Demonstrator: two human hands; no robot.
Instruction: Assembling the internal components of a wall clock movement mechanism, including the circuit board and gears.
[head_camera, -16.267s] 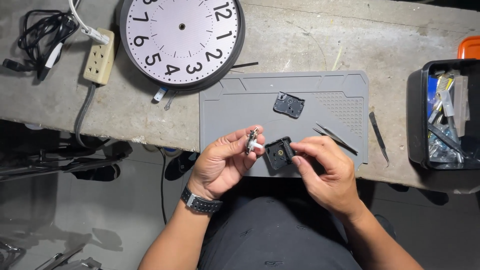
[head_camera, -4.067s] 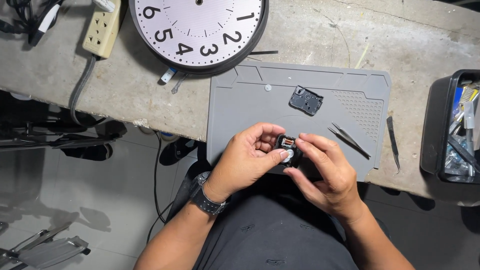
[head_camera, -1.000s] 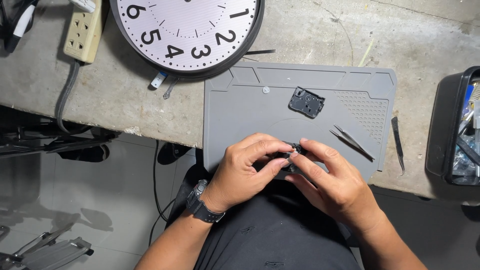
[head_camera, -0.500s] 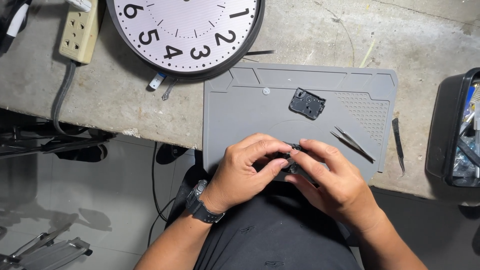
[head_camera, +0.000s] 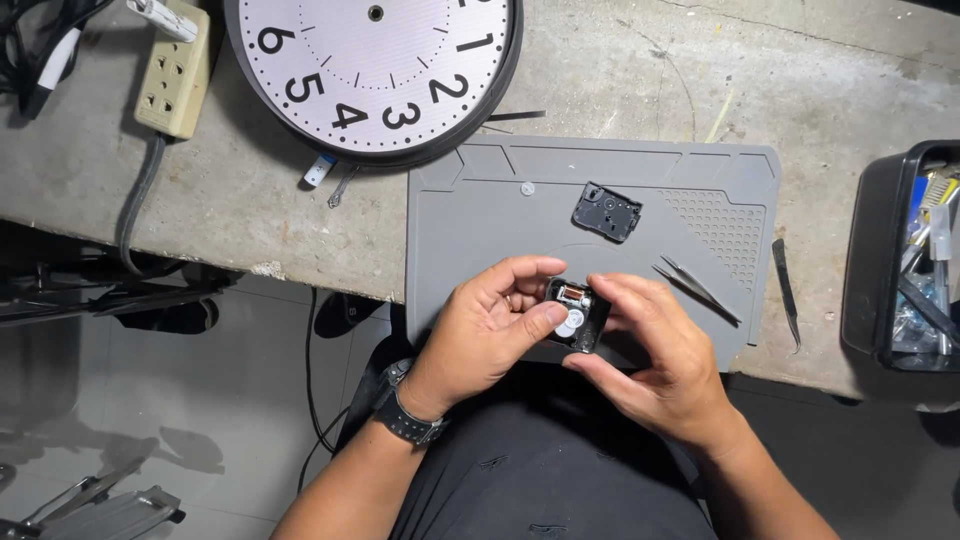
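Note:
Both hands hold a small open black clock movement (head_camera: 577, 315) over the near edge of a grey work mat (head_camera: 500, 210). Its copper coil and a white gear show inside. My left hand (head_camera: 490, 335) cups it from the left, thumb resting on the white gear. My right hand (head_camera: 655, 360) grips its right side and underside. The movement's black back cover (head_camera: 606, 212) lies on the mat further away. A large round wall clock (head_camera: 375, 70) with a pale dial and black rim lies face up on the concrete bench beyond the mat.
Tweezers (head_camera: 697, 288) lie on the mat's right part, another dark tool (head_camera: 786, 292) just off its right edge. A black tool tray (head_camera: 905, 260) stands at far right. A beige power strip (head_camera: 172, 70) with cables sits at the left. Floor lies below the bench edge.
Over the last second my fingers have opened a little, so the movement's inside now shows; earlier my left hand held a small part apart from it.

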